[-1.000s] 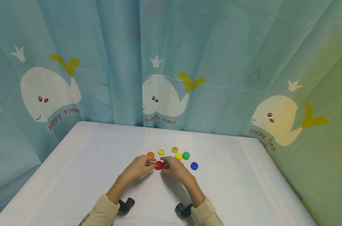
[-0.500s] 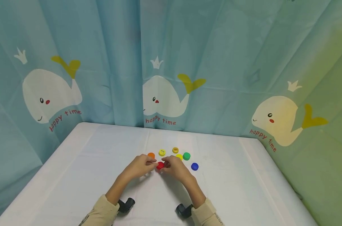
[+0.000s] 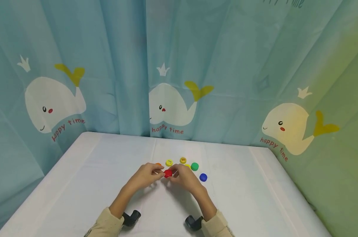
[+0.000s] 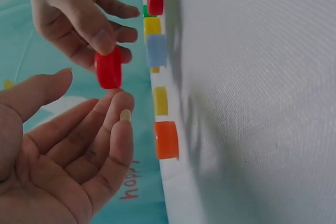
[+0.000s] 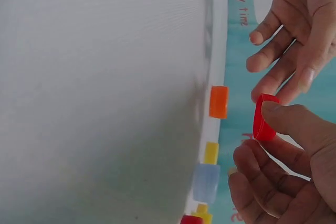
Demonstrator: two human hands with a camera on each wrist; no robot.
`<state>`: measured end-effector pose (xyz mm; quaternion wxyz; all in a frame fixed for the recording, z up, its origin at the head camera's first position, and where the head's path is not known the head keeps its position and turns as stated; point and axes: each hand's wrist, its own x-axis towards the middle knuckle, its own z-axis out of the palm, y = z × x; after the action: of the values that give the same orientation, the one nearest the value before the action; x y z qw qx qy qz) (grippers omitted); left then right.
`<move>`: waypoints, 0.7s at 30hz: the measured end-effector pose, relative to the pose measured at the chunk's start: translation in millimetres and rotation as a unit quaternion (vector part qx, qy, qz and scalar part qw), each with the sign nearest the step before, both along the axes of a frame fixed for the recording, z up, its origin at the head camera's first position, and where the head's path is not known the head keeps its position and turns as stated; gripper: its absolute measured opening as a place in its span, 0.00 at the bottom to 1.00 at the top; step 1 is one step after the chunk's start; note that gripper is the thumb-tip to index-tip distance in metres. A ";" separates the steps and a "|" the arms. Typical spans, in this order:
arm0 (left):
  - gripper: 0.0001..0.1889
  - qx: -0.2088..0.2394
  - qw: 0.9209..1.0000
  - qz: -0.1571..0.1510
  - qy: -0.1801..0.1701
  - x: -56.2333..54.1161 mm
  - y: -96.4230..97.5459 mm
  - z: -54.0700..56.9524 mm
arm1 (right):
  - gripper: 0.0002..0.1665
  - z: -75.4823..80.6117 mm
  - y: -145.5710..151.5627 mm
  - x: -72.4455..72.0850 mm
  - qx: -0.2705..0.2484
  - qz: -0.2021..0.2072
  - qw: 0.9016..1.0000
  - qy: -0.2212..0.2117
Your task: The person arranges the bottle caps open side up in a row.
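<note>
Holding the red cap (image 3: 168, 173) above the table (image 3: 241, 197), pinched in the fingers of the right hand (image 3: 185, 177); extending the left hand (image 3: 144, 175) just beside it, fingers gripping nothing. Pinch lightly; steady the rim with left fingertips.

Whale-print curtains (image 3: 232, 65) behind a white table (image 3: 241, 200) mark a curtained-off nook.

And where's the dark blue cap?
The dark blue cap is on the white table, to the right of the right hand in the head view; its nearest visible neighbour, the green cap, sits farther back, slightly left.
</note>
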<state>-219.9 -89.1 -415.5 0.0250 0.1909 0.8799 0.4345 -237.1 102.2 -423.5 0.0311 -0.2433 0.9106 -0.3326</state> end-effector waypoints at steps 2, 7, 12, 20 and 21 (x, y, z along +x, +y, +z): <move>0.17 0.007 1.000 0.005 0.006 0.5 -0.3 -0.1 | 0.15 1.6 -0.2 1.2 -0.004 0.005 1.000 0.007; 0.15 0.032 0.999 0.006 0.005 3.3 1.0 -1.1 | 0.14 4.8 0.8 7.1 -0.013 0.006 1.000 0.006; 0.13 0.051 0.999 -0.004 -0.005 5.8 3.9 -0.6 | 0.15 9.3 2.4 13.8 -0.021 0.010 1.000 0.009; 0.14 0.082 0.996 -0.003 -0.026 5.1 2.3 2.9 | 0.16 19.2 0.1 17.8 -0.024 0.018 1.000 0.005; 0.14 0.093 0.995 -0.006 -0.031 5.1 1.9 3.2 | 0.16 21.0 0.2 18.4 -0.031 0.019 0.999 0.001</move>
<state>-214.8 -87.2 -412.2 0.0370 0.1837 0.8334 0.5200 -218.7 102.3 -402.5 0.0292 -0.2613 0.8953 -0.3595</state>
